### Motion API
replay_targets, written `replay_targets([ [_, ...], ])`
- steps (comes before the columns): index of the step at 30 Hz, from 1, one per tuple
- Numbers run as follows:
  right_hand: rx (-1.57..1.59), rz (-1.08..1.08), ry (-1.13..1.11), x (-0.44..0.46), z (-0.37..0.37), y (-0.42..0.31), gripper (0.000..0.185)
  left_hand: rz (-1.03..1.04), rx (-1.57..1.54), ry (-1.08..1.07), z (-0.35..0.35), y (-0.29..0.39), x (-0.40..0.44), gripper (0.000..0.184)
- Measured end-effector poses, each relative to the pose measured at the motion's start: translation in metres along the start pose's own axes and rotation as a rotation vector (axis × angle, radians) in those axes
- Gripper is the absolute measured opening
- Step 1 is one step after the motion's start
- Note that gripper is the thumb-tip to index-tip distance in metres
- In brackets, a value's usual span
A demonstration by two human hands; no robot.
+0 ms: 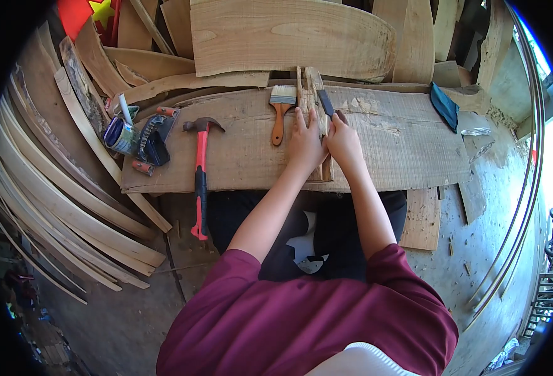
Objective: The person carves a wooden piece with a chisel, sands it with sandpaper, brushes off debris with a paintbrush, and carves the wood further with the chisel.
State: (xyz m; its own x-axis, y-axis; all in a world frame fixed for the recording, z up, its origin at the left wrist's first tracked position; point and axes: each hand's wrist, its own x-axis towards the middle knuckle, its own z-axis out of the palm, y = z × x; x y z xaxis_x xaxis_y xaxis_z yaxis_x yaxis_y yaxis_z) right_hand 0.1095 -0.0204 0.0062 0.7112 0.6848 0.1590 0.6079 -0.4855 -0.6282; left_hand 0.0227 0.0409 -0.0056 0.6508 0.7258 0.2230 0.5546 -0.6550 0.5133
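A narrow, rough strip of wood (314,81) with a split, splintered surface lies lengthwise on the wide plank in front of me. My left hand (306,143) grips the strip, its fingers stretched along the wood. Closed around the handle of a flat, dark-bladed chisel (326,103) is my right hand (344,145); the blade lies against the strip's right side. Most of the handle is hidden by the fingers. Left of the strip rests a paintbrush (281,113) with pale bristles and a wooden handle.
A red-and-black hammer (201,163) overhangs the plank's (401,150) front edge. Left of it are a dark tool with orange ends (154,141) and a container (121,135). A dark teal cloth (444,106) lies right. Boards (289,37) stand behind; curved strips (76,207) lie left.
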Motion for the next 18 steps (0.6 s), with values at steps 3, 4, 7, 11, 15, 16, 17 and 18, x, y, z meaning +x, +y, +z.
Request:
replay_targets([
  [3, 0.067, -0.040, 0.026, 0.004, 0.002, 0.008, 0.036, -0.012, -0.015, -0.014, 0.000, 0.000, 0.001, 0.078],
  [4, 0.103, -0.053, 0.028, 0.005, 0.002, 0.009, 0.036, -0.021, -0.003, -0.025, -0.001, 0.001, 0.000, 0.077],
  [7, 0.108, -0.066, 0.069, 0.012, 0.009, 0.005, 0.036, -0.025, 0.003, -0.035, -0.003, 0.002, 0.000, 0.076],
  [11, 0.080, 0.008, 0.047, 0.002, 0.007, 0.005, 0.035, -0.021, -0.042, -0.022, -0.003, 0.003, -0.001, 0.076],
  [15, 0.120, -0.066, 0.077, -0.003, 0.007, 0.016, 0.035, -0.015, -0.026, -0.006, 0.001, -0.001, -0.001, 0.075],
  [16, 0.130, -0.060, 0.062, -0.003, 0.007, 0.016, 0.035, -0.012, -0.026, 0.000, 0.002, 0.000, -0.001, 0.074],
  [17, 0.135, -0.067, 0.064, 0.001, 0.009, 0.013, 0.035, -0.009, -0.024, 0.009, 0.002, 0.000, 0.000, 0.074],
  [18, 0.110, -0.052, 0.072, 0.006, 0.012, 0.011, 0.035, -0.008, -0.018, 0.018, 0.004, -0.001, 0.000, 0.074],
])
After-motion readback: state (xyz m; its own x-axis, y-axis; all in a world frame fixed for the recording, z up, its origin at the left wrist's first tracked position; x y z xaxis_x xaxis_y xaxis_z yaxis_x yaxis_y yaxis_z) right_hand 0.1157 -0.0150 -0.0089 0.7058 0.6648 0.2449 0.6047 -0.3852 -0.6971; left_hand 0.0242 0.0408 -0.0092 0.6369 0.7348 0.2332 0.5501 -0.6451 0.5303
